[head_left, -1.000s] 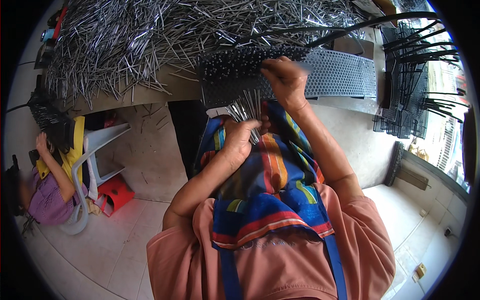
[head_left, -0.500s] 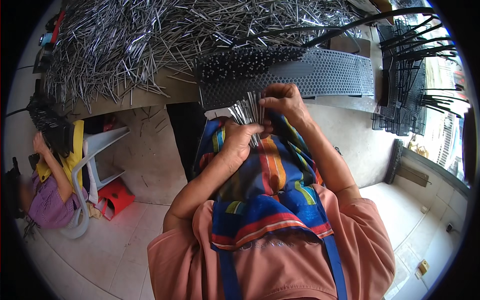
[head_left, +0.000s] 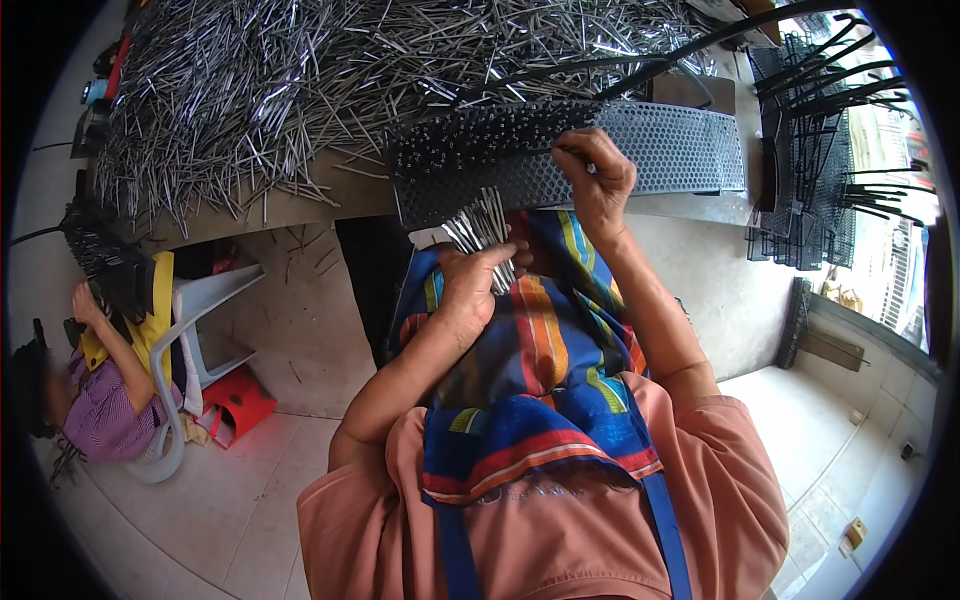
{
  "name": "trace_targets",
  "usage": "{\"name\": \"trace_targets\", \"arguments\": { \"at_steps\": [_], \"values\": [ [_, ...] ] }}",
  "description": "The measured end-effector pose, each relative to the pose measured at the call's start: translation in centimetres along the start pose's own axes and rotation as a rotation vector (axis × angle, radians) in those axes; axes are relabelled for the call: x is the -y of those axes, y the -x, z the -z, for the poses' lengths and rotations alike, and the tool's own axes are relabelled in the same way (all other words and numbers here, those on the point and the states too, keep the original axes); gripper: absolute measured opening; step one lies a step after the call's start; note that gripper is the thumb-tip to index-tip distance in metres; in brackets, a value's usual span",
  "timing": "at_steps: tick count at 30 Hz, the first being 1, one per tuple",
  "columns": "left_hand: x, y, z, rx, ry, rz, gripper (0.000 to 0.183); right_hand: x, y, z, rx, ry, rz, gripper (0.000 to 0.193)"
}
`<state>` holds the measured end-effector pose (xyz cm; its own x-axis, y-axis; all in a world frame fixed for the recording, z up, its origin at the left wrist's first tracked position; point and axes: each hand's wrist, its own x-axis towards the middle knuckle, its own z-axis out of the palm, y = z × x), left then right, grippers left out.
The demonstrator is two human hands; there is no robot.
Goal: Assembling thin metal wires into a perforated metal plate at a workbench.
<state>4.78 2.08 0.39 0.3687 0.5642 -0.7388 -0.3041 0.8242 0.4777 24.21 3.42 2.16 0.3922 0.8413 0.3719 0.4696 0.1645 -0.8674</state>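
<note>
My left hand [head_left: 470,284] is closed round a bundle of thin metal rods [head_left: 484,228], held upright just in front of the table edge. The rods fan out a little at the top. Over the perforated black panel [head_left: 680,150] hovers my right hand [head_left: 602,180], its thumb and fingers pinched together. Whatever lies in that pinch is too small or hidden to make out. Many holes in the left and far part of the panel have short rod ends [head_left: 470,140] standing in them; its right part shows bare holes.
A large heap of loose metal rods [head_left: 270,100] covers the table's far and left side. Black racks with protruding rods [head_left: 800,140] stand at the right. At the left, another person [head_left: 115,400] sits on a grey plastic chair [head_left: 200,365] beside a red bag [head_left: 238,405].
My right hand has moved from the bundle's rod tops up and to the right, over the panel. My left hand keeps holding the bundle, lowered slightly.
</note>
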Motion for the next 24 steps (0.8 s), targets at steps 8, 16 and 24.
{"name": "trace_targets", "arguments": {
  "at_steps": [8, 16, 24],
  "values": [
    [-0.1, -0.3, 0.2, -0.004, -0.026, -0.051, 0.025, -0.3, -0.5, -0.4, 0.090, 0.076, 0.068, 0.013],
    [-0.3, -0.5, 0.5, 0.013, -0.001, 0.039, 0.028, 0.0, -0.2, -1.3, 0.039, 0.204, -0.002, 0.014],
    [0.1, -0.8, 1.0, 0.030, 0.029, 0.021, 0.028, -0.1, -1.0, -1.7, 0.089, 0.282, 0.020, 0.011]
  ]
}}
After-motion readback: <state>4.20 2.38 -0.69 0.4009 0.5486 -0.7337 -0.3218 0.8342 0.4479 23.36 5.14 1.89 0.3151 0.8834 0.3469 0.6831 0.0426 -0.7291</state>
